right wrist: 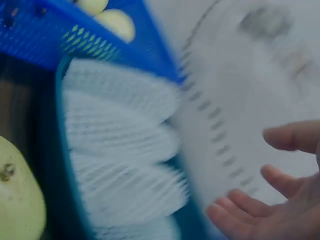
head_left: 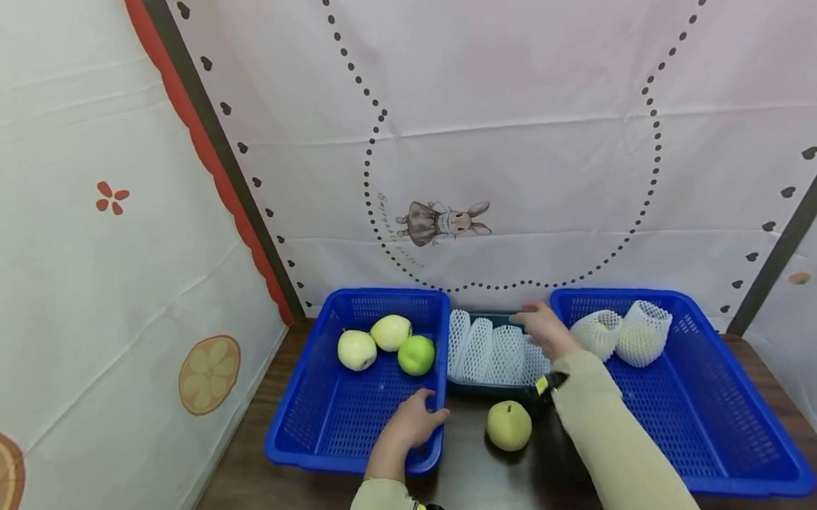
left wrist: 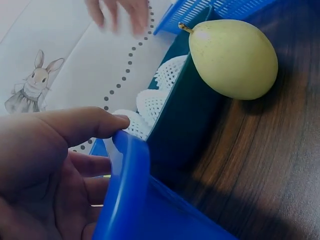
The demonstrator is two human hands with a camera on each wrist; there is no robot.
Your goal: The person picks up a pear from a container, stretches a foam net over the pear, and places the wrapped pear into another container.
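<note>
My left hand (head_left: 412,422) hovers inside the front right of the left blue basket (head_left: 288,415), fingers loosely bent, its thumb tip right at the rim. Nothing shows in its grasp. With fingers spread and empty, my right hand (head_left: 546,330) is over the right end of a dark teal tray (head_left: 481,390). White foam net sleeves (right wrist: 120,130) lie side by side in that tray. A yellow-green pear (head_left: 509,426) with a short stem stands on the table just in front of the tray.
Two pale yellow fruits (head_left: 356,350) and a green one (head_left: 416,355) sit at the back of the left basket. The right blue basket (head_left: 736,423) has two net-wrapped fruits (head_left: 643,333) at its back. A printed cloth wall (head_left: 515,165) rises behind the dark wooden table (head_left: 476,490).
</note>
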